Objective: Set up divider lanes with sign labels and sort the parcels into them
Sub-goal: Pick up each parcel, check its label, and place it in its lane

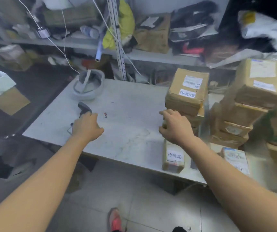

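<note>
The person leans over a pale surface (pixel 126 104) with both arms stretched forward. The left hand (pixel 86 127) is closed around the grip of a grey handheld scanner (pixel 84 108), whose head points away toward a grey helmet (pixel 89 87) resting upside down near the far edge. The right hand (pixel 176 127) curls its fingers against the side of a stack of cardboard parcels (pixel 187 96) at the surface's right end; whether it truly grips a box or only steadies the pile cannot be told, as the palm hides the contact. The top box carries a shipping slip and a white handwritten sign label (pixel 187 93); a lower parcel (pixel 173 158) at the near edge bears the same kind of label. More parcels (pixel 258 84) are piled well apart to the right, off this surface. A small red-and-white item (pixel 105 115) lies between the hands. No dividers are visible, so lanes seem not yet laid out; the middle is probably being kept bare for them, with the labelled boxes crowded to one side awaiting scanning and sorting.
</note>
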`<state>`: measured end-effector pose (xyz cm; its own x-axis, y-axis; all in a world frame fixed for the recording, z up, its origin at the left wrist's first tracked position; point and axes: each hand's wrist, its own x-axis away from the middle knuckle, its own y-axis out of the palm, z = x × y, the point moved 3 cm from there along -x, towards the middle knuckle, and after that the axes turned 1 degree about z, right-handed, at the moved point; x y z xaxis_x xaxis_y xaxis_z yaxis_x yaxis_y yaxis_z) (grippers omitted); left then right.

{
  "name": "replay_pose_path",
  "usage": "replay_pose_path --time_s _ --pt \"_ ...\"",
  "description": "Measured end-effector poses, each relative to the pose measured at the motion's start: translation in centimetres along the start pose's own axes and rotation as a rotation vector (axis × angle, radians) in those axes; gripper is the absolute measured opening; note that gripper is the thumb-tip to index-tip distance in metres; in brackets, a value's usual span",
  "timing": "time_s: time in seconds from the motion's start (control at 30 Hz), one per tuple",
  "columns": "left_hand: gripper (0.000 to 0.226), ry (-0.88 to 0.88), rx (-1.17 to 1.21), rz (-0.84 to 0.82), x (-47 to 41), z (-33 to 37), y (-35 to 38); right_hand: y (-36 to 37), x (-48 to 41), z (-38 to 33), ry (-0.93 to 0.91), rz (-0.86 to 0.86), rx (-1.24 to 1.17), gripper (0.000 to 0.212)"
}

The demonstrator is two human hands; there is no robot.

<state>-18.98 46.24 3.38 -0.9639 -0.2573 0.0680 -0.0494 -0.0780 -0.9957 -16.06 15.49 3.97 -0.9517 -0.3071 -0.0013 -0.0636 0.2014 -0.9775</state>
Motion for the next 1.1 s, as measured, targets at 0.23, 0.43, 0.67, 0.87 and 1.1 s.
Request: replay_pose_path --time_s 0.23,0.43,0.67,0.87,1.1 --pt "0.076 -0.039 0.028 -0.166 -5.4 -12.8 6.3 3.3 -3.9 -7.9 0.203 -0.079 -0.055 0.062" --pt "0.085 -0.099 0.208 -0.246 -9.1 -16.2 10.3 5.4 -5.2 -10.4 0.277 -0.138 -0.044 0.063" --pt "0.073 -0.089 0.484 -0.096 -10.1 -14.2 10.6 5.6 -5.4 -10.2 0.354 -0.107 -0.088 0.063" --pt "0.086 0.081 0.553 0.114 -9.5 -8.6 7.4 4.3 -4.6 -9.1 0.391 -0.042 -0.110 0.063" --pt "0.093 0.112 0.634 0.220 -5.9 -1.2 3.6 1.6 -1.6 -4.7 0.394 -0.009 -0.119 0.063"
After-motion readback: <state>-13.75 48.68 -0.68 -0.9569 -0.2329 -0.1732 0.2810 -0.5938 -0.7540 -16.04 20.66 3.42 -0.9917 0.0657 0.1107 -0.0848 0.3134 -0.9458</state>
